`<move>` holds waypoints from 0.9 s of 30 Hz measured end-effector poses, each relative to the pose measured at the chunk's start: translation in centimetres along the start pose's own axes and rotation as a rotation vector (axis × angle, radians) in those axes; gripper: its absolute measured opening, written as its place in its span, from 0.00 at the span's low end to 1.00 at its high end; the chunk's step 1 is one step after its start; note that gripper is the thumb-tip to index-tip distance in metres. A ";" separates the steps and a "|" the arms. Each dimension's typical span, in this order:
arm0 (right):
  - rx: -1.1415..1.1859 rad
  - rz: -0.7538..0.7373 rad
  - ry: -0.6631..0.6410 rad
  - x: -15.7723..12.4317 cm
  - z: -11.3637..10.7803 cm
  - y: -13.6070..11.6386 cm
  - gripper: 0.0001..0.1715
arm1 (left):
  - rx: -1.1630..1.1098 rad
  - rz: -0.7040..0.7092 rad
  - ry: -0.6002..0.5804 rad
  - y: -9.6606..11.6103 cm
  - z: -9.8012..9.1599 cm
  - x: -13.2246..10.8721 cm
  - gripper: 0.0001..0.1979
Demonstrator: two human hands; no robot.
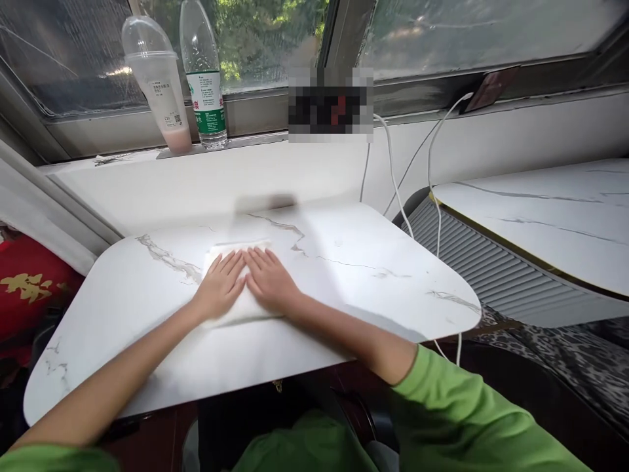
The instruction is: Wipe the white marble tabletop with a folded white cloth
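Note:
A folded white cloth [260, 309] lies flat on a white marble-patterned table [373, 262]. My left hand [221, 285] rests palm down on the cloth's left part, fingers stretched out and pointing away from me. Beside it, my right hand [268, 278] presses flat on the cloth too, its fingers extended. The two hands almost touch at the fingertips and thumbs. Much of the cloth's middle is covered by them.
On the window sill stand a plastic cup with a domed lid [160, 92] and a clear bottle with a green-and-white label [206, 98]. White cables [392, 157] hang behind the table's right side. A second marble-patterned table [550, 210] stands at right; a red cloth item [34, 285] is at left.

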State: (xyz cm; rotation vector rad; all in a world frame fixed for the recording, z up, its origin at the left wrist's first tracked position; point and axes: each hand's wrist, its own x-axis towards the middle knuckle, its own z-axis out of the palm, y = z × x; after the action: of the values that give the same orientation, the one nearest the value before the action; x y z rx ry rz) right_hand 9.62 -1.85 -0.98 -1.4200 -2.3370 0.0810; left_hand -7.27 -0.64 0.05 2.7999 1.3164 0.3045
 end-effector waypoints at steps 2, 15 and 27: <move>0.003 -0.035 0.019 -2.8 -0.1 -2.5 0.33 | -0.005 0.039 0.019 1.4 -0.6 -3.7 0.26; 0.121 -0.270 -0.057 -4.8 0.4 -7.2 0.35 | -0.008 -0.037 0.056 3.1 -2.2 -11.6 0.27; 0.097 -0.094 -0.014 14.5 5.8 -3.9 0.30 | -0.019 -0.148 -0.013 -14.2 -2.3 1.3 0.25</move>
State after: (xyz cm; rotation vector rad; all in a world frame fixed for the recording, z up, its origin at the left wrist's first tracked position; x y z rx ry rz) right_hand -1.59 9.71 -0.85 -1.2656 -2.3737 0.1759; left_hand -17.68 9.36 0.95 2.6657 1.4992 0.2902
